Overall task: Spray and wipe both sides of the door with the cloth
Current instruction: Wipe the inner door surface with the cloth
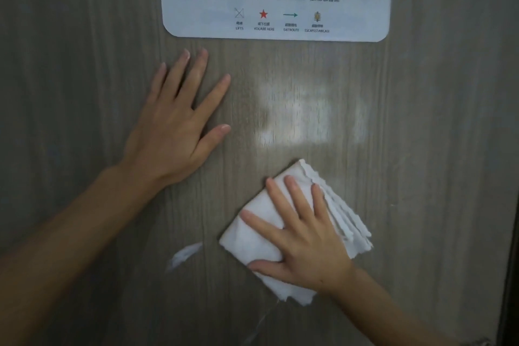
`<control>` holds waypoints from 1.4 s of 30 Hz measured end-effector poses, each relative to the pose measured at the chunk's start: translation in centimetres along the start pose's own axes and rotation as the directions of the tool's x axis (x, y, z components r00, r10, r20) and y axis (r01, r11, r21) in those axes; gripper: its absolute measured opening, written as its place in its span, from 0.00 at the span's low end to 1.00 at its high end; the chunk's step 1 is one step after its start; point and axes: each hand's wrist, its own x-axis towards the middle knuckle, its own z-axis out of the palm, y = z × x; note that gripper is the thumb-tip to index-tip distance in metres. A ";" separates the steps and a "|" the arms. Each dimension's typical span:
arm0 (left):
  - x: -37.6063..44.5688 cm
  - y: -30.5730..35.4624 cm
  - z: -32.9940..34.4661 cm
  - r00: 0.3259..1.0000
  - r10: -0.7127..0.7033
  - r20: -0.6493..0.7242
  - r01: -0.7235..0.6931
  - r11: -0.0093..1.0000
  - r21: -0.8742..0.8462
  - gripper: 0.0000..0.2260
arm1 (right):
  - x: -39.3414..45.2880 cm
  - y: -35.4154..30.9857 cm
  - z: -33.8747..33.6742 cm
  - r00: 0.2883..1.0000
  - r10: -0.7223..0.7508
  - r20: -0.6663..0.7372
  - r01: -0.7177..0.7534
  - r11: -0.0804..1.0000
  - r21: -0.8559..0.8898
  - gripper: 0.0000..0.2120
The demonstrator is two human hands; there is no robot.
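A grey wood-grain door (pixel 84 64) fills the head view. My right hand (pixel 303 236) lies flat with spread, straight fingers on a folded white cloth (pixel 252 239), pressing it against the door at lower centre. My left hand (pixel 179 126) rests flat on the door to the upper left of the cloth, fingers spread, holding nothing. A pale wet smear (pixel 185 254) shows on the door just left of the cloth. No spray bottle is in view.
A white laminated evacuation plan (pixel 280 17) is stuck to the door above both hands. A bright reflection (pixel 295 121) sits on the door between the plan and the cloth. The door's dark right edge (pixel 509 205) runs down the frame's right side.
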 end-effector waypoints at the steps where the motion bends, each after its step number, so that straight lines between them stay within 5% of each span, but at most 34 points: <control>1: 0.0 0.0 0.0 1.000 0.001 0.002 -0.001 1.000 -0.004 0.29 | -0.2 1.3 -0.2 1.000 0.004 -0.001 -0.004 1.000 -0.014 0.36; 7: 0.0 0.0 -0.4 1.000 -0.014 -0.012 0.012 0.992 -0.122 0.29 | 7.9 4.9 -2.4 0.884 0.433 -0.176 -0.440 0.898 0.000 0.36; 9: -0.3 -0.3 -1.0 0.998 -0.040 -0.043 0.030 0.977 -0.209 0.28 | 10.3 2.8 -2.3 0.859 0.472 -0.199 -0.474 0.880 0.045 0.36; 15: -5.1 -2.0 -2.6 0.987 -0.064 -0.151 0.038 0.985 -0.167 0.25 | 9.6 -8.4 0.1 0.997 0.078 0.007 -0.078 0.994 0.080 0.36; 19: -9.6 -2.4 -1.1 0.995 -0.097 -0.008 0.096 0.988 -0.123 0.25 | 5.7 -13.7 2.4 0.943 -0.273 0.189 0.268 0.962 0.056 0.35; 22: -11.2 -2.5 -0.4 0.998 -0.045 0.040 0.046 0.999 -0.027 0.26 | 3.9 -13.4 2.8 0.890 -0.411 0.199 0.405 0.911 0.073 0.35; 25: -11.3 -2.6 -0.2 0.999 -0.037 0.037 0.036 0.999 0.015 0.25 | 5.1 -10.5 2.1 0.934 -0.341 0.105 0.339 0.940 0.040 0.36; 28: -11.3 -2.5 -0.2 0.999 -0.043 0.022 0.044 0.999 -0.014 0.23 | 8.0 -8.5 0.9 0.997 -0.054 -0.050 0.057 0.997 0.059 0.35; 33: -11.4 -2.7 -0.3 0.999 -0.049 0.007 0.049 0.997 -0.061 0.22 | 8.0 -11.5 1.2 0.982 0.179 -0.059 -0.174 0.981 0.089 0.32; 35: -11.5 -2.7 -0.3 0.999 -0.048 0.005 0.048 0.998 -0.049 0.23 | 6.0 -14.0 2.4 0.992 0.129 0.000 -0.128 0.988 0.090 0.32; 37: -11.5 -2.7 -0.2 0.999 -0.036 0.020 0.036 0.999 -0.009 0.25 | 2.7 -16.7 3.9 0.994 -0.073 0.082 0.066 0.994 0.084 0.31; 39: -11.5 -2.9 -0.2 0.999 -0.022 0.039 0.021 0.999 0.026 0.26 | -1.0 -18.3 4.8 0.947 -0.275 0.168 0.266 0.961 0.074 0.30; 42: -11.5 -2.9 -0.2 0.998 -0.018 0.064 0.015 0.998 0.055 0.28 | -3.9 -16.5 4.9 0.905 -0.368 0.215 0.368 0.929 0.044 0.31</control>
